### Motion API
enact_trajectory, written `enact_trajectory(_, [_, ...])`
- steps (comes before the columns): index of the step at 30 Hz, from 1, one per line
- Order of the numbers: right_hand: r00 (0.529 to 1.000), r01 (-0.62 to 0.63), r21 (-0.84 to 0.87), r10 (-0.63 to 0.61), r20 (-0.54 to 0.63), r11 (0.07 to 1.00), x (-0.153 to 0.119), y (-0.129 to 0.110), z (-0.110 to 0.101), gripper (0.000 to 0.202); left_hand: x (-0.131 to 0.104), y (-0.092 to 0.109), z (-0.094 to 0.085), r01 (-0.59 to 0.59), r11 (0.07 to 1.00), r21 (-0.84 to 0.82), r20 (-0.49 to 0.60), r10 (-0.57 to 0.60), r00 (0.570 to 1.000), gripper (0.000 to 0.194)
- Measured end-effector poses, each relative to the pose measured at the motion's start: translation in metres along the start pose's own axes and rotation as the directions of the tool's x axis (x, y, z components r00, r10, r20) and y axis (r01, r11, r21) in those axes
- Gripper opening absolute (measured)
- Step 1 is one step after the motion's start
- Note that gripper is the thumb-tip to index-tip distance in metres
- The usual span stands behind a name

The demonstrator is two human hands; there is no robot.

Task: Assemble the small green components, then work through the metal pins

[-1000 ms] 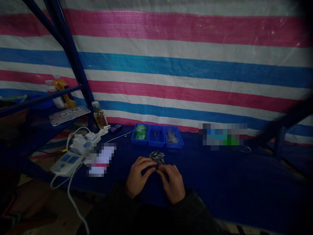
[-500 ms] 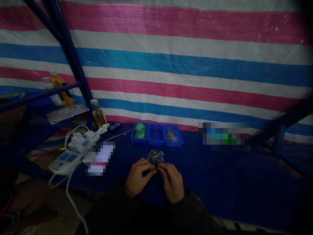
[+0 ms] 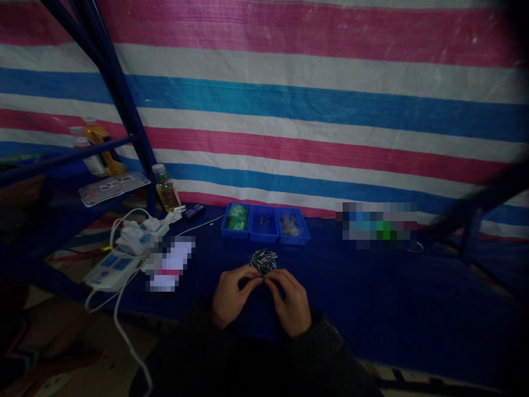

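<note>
A heap of small, thin metal pieces lies on the blue tabletop, just beyond my fingertips. My left hand is closed in a pinch at the near edge of the heap. Facing it, my right hand pinches too, and the fingertips of both hands nearly meet. What sits between them is too small and dark to name. Behind the heap stand three joined blue bins: the left bin holds green packets, the middle bin a few small metal pieces, the right bin clear bags.
At left lie a white power strip with plugs and cables, and a blurred-out phone-like slab. A bottle stands beside a blue frame post. Pixelated items are at right. A striped sheet hangs behind.
The fingertips of my two hands have come slightly closer together, and the right fingers have shifted a little. The whole view has tilted slightly. The bins and heap look unchanged.
</note>
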State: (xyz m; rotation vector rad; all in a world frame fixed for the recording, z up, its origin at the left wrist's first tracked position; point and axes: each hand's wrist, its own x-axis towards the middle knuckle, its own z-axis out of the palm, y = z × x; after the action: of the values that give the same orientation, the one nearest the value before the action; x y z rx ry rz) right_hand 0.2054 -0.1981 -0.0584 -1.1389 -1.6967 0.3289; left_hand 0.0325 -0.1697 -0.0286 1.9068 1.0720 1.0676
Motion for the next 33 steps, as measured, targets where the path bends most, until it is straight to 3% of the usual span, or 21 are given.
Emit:
enact_trajectory(14, [0.999,0.0,0.02,-0.001,0.038,1.0,-0.0009,0.0004,-0.0006,0.016,-0.0011,-0.0056,0.0009,-0.027,0.999,0.044,0.083,0.023,0.996,0.014])
enact_trajectory(33, [0.998,-0.011,-0.021,0.012,0.059,1.0,0.0002,-0.0006,-0.0021,0.016,-0.0021,-0.0053,0.0013,-0.048,0.997,0.068,0.099,0.041,0.994,0.014])
